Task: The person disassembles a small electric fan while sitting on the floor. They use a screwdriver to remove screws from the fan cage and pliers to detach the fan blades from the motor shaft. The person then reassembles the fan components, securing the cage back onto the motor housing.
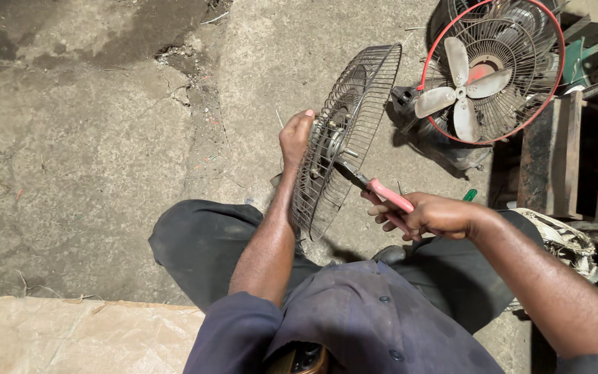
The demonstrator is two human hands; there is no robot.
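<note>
Wire fan guard point(354, 118) held on edge above lap, hub facing person. Left hand point(295, 136) grips rear motor to steady it; right hand point(429, 215), fingers closed round pink-handled pliers point(375, 188), tips at hub. Second fan point(487, 73) on concrete floor point(91, 138) nearby.

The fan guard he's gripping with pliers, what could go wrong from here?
1. The pink-handled pliers bite at the hub of the wire fan guard; if they slip, the right hand could jab into the thin wires.
2. The left hand alone steadies the guard from behind, so a hard twist may spin or bend it.
3. A loosened small part could drop onto the rough, cracked concrete floor and be hard to find.
</note>
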